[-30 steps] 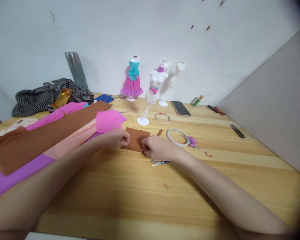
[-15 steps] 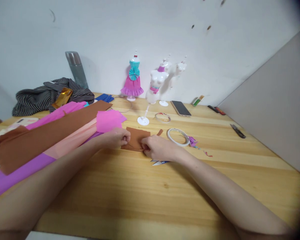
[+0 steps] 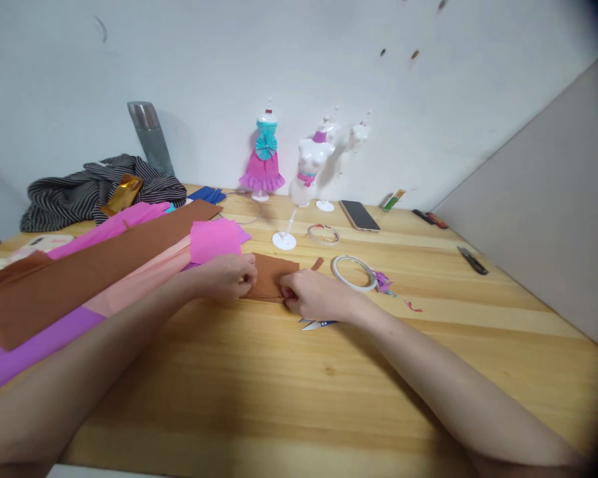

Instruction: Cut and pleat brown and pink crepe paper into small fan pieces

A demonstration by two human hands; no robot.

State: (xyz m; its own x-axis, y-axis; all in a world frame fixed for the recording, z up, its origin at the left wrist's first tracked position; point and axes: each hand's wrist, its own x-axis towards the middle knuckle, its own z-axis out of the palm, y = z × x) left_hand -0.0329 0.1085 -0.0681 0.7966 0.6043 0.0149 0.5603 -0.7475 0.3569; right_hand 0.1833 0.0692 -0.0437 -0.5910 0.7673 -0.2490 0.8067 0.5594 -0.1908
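A small rectangle of brown crepe paper [image 3: 270, 275] lies flat on the wooden table, its front edge folded in a narrow strip. My left hand [image 3: 232, 275] is closed at its left end, fingers curled on the paper. At the right end my right hand [image 3: 315, 292] pinches the front edge between thumb and fingers. Scissors [image 3: 317, 325] lie partly under my right hand, only the blades and some blue showing. A brown scrap [image 3: 317, 263] and a roll of white tape [image 3: 335, 269] rest just beyond that hand.
Long brown paper [image 3: 104, 262], with pink and purple sheets, covers the left side. Small dress forms, one in a pink skirt [image 3: 262, 169] and one mostly bare [image 3: 315, 158], stand at the back near a phone [image 3: 359, 216]. A utility knife [image 3: 472, 260] lies right.
My left hand has slid slightly left along the paper's front edge. My right hand stays at the right end. The whole view has shifted a little.
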